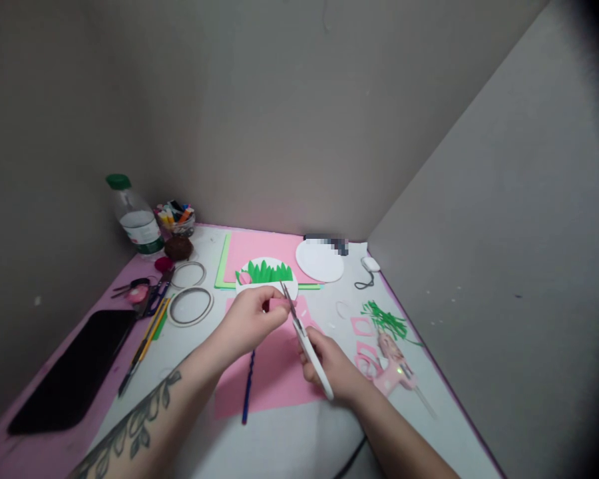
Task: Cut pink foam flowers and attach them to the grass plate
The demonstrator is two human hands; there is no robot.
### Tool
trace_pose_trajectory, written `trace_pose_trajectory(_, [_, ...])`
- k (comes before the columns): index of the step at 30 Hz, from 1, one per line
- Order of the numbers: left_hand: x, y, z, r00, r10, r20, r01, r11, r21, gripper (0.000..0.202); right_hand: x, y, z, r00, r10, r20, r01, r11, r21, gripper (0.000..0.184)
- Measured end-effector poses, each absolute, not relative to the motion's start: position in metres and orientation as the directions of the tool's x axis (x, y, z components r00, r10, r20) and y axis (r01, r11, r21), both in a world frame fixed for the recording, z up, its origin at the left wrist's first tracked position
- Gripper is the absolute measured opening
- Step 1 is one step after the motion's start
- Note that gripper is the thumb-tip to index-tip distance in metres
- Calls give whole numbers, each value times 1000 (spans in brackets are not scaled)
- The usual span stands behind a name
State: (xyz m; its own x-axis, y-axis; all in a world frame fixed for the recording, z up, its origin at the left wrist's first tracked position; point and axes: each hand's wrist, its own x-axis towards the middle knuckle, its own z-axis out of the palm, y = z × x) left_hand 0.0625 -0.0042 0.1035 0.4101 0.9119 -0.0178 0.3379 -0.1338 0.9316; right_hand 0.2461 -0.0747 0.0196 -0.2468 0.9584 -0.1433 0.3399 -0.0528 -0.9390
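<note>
My right hand (327,366) grips a pair of scissors (307,346) with white handles, its blades pointing up and away. Close to the blades, my left hand (259,309) is closed in a pinch on a small pink paper piece (278,303), mostly hidden by the fingers. Below both hands lies a pink sheet (279,379), with a dark blue pencil (248,392) across its left part. Just beyond my left hand is a white disc (267,289) bearing green grass-shaped cutouts (269,271) and a pink round piece (245,278).
At right lie a pink glue gun (392,372), green paper strips (387,319) and pink offcuts (362,326). A white disc (319,261) rests at the back. On the left are tape rolls (211,306), a black phone-like slab (74,372), a bottle (140,226) and a cup of markers (184,227).
</note>
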Motion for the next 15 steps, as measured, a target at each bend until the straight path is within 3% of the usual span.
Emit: trace_pose_trajectory(15, [59, -3, 107, 410, 912, -32, 321, -111, 941, 16, 254, -72, 16, -255, 955, -153, 315, -67, -947, 23])
